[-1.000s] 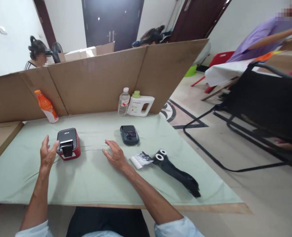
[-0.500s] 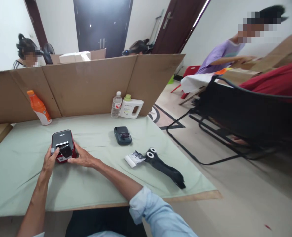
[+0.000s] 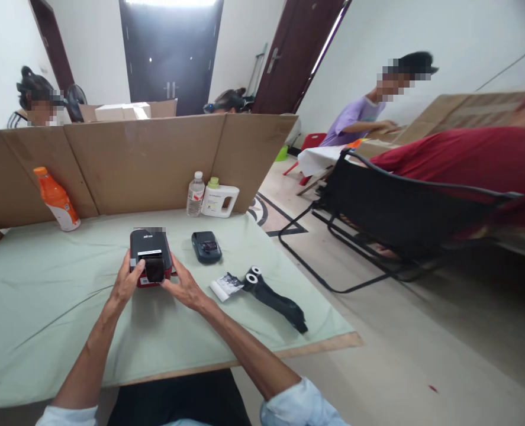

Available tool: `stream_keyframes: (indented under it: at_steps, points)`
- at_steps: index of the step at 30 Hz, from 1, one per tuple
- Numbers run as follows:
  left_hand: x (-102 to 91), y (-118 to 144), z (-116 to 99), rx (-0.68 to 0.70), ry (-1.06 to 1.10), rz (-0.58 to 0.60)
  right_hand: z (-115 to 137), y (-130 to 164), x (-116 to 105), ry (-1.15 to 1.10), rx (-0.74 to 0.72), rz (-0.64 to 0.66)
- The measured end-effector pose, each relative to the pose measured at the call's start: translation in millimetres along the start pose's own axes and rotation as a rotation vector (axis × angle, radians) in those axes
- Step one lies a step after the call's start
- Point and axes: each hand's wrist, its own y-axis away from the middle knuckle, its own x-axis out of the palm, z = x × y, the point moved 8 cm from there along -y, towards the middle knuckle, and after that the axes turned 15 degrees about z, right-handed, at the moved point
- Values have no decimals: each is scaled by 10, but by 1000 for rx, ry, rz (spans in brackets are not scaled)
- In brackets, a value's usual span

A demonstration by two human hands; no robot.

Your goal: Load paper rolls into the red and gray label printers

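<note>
Between my hands is a label printer [image 3: 149, 241] with a black top and red sides, and a dark strip hangs from its front slot. My left hand [image 3: 127, 280] grips its left side, the thumb lying on the front near the strip. Around the right front corner my right hand [image 3: 184, 286] is closed on the same printer. A smaller dark portable printer [image 3: 206, 247] rests to the right. Nearer me lie a white paper roll with a printed end [image 3: 226, 286], two small white-ended rolls [image 3: 253, 274] and a long black strip [image 3: 282, 303].
A cardboard screen [image 3: 151, 160] closes off the back of the cloth-covered table [image 3: 67, 331]. Before it stand an orange bottle [image 3: 58, 198], a water bottle [image 3: 195, 195] and a white jug [image 3: 220, 200]. A black folding chair [image 3: 399, 201] with a person in red is at right; other people sit beyond.
Both hands have moved the label printer rightward across the table, closer to the smaller printer, and it now faces me more squarely. The camera view has shifted slightly to the right.
</note>
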Motion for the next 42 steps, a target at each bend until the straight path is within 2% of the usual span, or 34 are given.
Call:
stream_keyframes:
  at_steps: [3,5,8,11,14,17,20,24,32,42]
  points:
    - [205,-131,26,8,-13,64,-182,84,-156,34,12,-73]
    - [267,-167,94,-9,-6,89,-298,124,-194,47,14,-103]
    - [256,-159,232,-46,7,93,-442,171,-178,72,11,-121]
    - [213,-100,280,-3,11,110,-526,213,-149,117,8,-140]
    - [144,-2,204,68,-106,85,-571,240,-127,129,16,-134]
    - [79,105,5,187,-350,1,-596,257,-114,129,39,-116]
    - [85,179,-181,334,-564,-44,-600,272,-108,139,52,-110]
    - [107,217,-254,445,-743,-68,-611,278,-103,157,60,-119]
    - [121,232,-227,486,-895,-80,-653,252,-95,170,52,-129]
    - [136,209,-225,480,-936,-79,-614,253,-111,159,78,-132]
